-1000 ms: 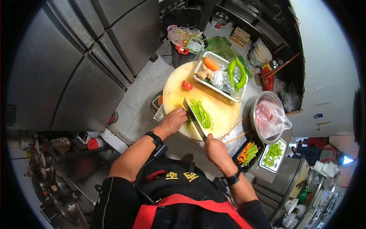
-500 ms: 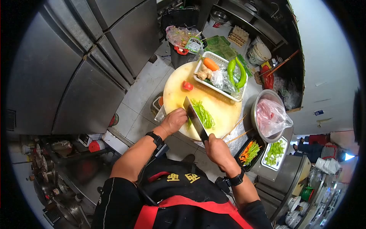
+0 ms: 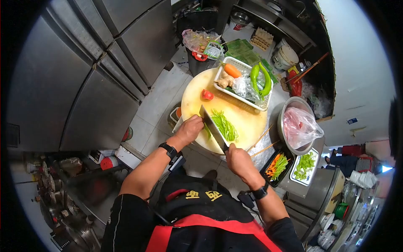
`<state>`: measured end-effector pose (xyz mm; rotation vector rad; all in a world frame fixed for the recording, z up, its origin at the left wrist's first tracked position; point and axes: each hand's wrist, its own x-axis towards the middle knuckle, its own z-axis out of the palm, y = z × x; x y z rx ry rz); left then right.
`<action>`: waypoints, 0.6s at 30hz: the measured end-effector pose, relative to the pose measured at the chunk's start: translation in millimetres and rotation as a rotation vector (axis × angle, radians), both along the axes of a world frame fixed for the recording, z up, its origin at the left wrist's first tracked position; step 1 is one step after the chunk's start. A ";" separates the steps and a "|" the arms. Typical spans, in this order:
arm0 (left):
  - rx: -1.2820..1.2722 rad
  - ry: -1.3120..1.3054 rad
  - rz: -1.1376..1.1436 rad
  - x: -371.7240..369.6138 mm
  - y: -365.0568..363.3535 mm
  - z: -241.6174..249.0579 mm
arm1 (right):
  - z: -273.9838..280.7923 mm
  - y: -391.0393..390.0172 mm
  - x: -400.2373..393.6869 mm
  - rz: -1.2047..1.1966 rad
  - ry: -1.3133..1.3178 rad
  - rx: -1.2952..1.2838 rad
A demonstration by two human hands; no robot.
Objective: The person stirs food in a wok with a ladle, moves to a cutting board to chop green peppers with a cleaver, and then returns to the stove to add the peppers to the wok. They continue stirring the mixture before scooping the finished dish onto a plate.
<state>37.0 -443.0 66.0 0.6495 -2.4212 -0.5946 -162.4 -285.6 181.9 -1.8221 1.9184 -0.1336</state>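
My right hand point(image 3: 239, 159) is closed round the handle of a cleaver point(image 3: 213, 128), whose blade stands on the round cutting board point(image 3: 195, 90). At the blade's left side my left hand point(image 3: 190, 129) has its fingers curled on a piece of green pepper point(image 3: 207, 132), partly hidden beneath them. A heap of thin green strips point(image 3: 225, 126) lies just right of the blade. Farther up the board sits a red piece point(image 3: 207, 95). A white basket point(image 3: 241, 100) at the board's upper right holds a carrot point(image 3: 232, 70), ginger point(image 3: 224, 79) and long green peppers point(image 3: 264, 80).
Right of the board are a metal bowl point(image 3: 280, 126) with a plastic bag, a black tray point(image 3: 286, 173) of orange and green strips, and a white tray point(image 3: 311, 175) of green pieces. Two sticks lie near the board's edge. A bin point(image 3: 196, 66) stands beyond; a person point(image 3: 344, 161) is far right.
The view has shifted slightly. Both hands and the cleaver keep nearly the same places on the board, and a bit more of the green piece shows beside my left fingers.
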 end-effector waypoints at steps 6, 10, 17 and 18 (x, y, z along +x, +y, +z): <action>-0.023 0.047 0.011 -0.4 -0.7 2.2 | 4.5 -1.6 0.4 0.003 0.011 -0.005; -0.034 0.030 0.006 2.1 6.2 -2.4 | -31.8 7.7 3.5 -0.008 -0.085 -0.029; -0.030 0.022 0.023 2.9 1.2 6.2 | -6.2 -4.8 6.4 -0.040 -0.104 0.025; -0.042 0.030 0.018 4.9 5.8 4.4 | -16.6 1.1 10.4 -0.042 -0.129 0.012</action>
